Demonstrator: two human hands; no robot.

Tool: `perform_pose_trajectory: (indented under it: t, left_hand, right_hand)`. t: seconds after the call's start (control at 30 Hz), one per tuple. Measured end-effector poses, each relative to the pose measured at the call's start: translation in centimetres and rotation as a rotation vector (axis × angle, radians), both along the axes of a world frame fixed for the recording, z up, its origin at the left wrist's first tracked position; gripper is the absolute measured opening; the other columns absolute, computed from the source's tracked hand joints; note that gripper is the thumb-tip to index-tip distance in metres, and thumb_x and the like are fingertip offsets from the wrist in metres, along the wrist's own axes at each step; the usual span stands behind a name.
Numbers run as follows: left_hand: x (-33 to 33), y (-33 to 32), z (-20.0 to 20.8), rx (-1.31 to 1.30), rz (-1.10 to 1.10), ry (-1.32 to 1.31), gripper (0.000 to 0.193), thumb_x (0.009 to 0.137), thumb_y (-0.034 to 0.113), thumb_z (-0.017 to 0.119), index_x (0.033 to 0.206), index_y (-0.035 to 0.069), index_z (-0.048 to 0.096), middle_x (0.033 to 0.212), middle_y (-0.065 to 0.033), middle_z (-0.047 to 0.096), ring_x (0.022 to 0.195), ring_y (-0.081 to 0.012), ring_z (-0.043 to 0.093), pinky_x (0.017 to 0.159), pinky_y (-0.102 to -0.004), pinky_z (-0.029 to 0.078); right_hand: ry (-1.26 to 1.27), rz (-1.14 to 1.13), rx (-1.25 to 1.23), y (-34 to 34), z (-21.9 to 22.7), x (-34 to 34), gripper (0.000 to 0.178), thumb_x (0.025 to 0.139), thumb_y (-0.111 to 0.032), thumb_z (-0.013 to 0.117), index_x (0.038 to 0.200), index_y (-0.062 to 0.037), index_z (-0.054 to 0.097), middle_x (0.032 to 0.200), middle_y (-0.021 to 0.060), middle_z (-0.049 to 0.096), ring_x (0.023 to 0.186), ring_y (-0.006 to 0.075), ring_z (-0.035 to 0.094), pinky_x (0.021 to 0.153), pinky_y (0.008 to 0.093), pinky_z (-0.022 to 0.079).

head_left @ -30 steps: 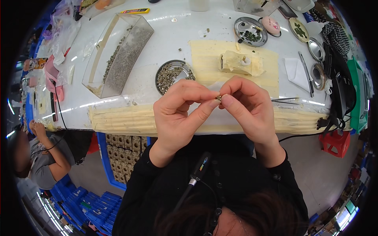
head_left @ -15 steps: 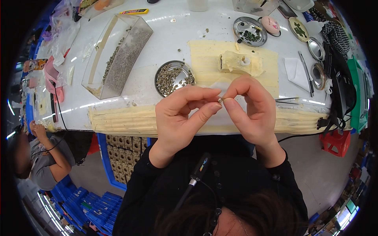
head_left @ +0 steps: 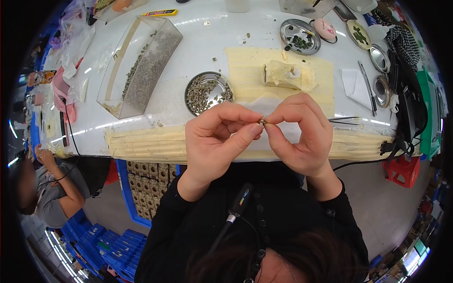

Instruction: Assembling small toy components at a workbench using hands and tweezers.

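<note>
Between my two hands, over the front edge of the table, is a small metal part (head_left: 262, 122), too tiny to make out in detail. My left hand (head_left: 219, 137) pinches it with thumb and forefinger. Thumb and forefinger of my right hand (head_left: 302, 132) close on the same piece from the other side. Just beyond my left hand stands a round steel dish (head_left: 188, 96) holding many small metal pieces. Behind my right hand, a block wrapped in yellowish tape (head_left: 278, 76) rests on a taped patch (head_left: 240, 61) of the table.
A clear bin (head_left: 123, 54) of small parts stands at the left. A steel plate (head_left: 285, 35) with dark green pieces lies at the back right, beside a pink rounded object (head_left: 324, 30). Tweezers (head_left: 367, 87) lie near a white cloth (head_left: 354, 87). At far left sits another person (head_left: 59, 188).
My fingertips have drawn slightly closer together around the small part, and the right hand has shifted a little. The rest of the table looks the same.
</note>
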State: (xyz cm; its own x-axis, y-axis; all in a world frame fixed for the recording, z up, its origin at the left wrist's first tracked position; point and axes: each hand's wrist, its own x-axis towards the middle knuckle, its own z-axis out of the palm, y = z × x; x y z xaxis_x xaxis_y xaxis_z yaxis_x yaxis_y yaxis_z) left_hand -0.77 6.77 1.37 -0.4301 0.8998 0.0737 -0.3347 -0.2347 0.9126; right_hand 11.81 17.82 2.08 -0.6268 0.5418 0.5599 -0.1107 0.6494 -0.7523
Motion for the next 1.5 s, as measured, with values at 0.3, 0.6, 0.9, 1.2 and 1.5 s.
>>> perform_pose_trajectory:
  t: [0.3,0.6,0.9,1.2,1.5]
  left_hand:
    - [-0.1,0.0,-0.3,0.019,0.025,0.141,0.017,0.079,-0.008,0.063,0.096,-0.006,0.06,0.094,-0.0111,0.061,0.086,-0.0131,0.06,0.075,-0.0235,0.05]
    - [-0.4,0.0,-0.2,0.045,0.08,0.417,0.018,0.078,-0.006,0.064,0.096,-0.004,0.062,0.088,-0.0105,0.061,0.078,-0.015,0.059,0.07,-0.0248,0.048]
    - [-0.2,-0.1,0.3,0.062,0.174,0.638,0.018,0.074,-0.007,0.067,0.091,-0.003,0.063,0.086,-0.0105,0.062,0.079,-0.0159,0.057,0.072,-0.0248,0.044]
    - [-0.3,-0.1,0.4,0.044,0.141,0.637,0.014,0.077,-0.006,0.065,0.091,-0.004,0.062,0.087,-0.0103,0.06,0.078,-0.0153,0.057,0.07,-0.0248,0.045]
    - [0.3,0.2,0.1,-0.023,0.231,0.571,0.01,0.075,-0.003,0.068,0.084,-0.003,0.064,0.079,-0.0096,0.065,0.068,-0.0163,0.059,0.06,-0.025,0.045]
  right_hand:
    - [-0.012,0.047,-0.086,0.2,0.1,0.1,0.016,0.067,0.005,0.066,0.081,-0.0004,0.06,0.076,0.0082,0.059,0.069,0.0204,0.058,0.058,0.0281,0.047]
    - [0.016,0.13,-0.285,-0.1,-0.5,-0.1,0.011,0.073,0.002,0.065,0.08,-0.0009,0.057,0.075,0.0078,0.058,0.069,0.0195,0.055,0.063,0.0278,0.044]
    - [0.037,0.189,-0.343,-0.1,-0.8,-0.1,0.01,0.076,0.0,0.064,0.082,-0.0007,0.056,0.078,0.0079,0.057,0.07,0.0181,0.055,0.064,0.0272,0.043]
    - [0.022,0.21,-0.4,-0.1,-0.6,0.1,0.008,0.077,0.0,0.062,0.082,-0.0006,0.056,0.078,0.0081,0.056,0.071,0.018,0.055,0.065,0.0267,0.043]
    - [0.011,-0.02,0.007,-0.3,0.0,-0.2,0.016,0.069,0.002,0.068,0.083,-0.0013,0.059,0.077,0.0084,0.057,0.068,0.0222,0.055,0.058,0.0295,0.045]
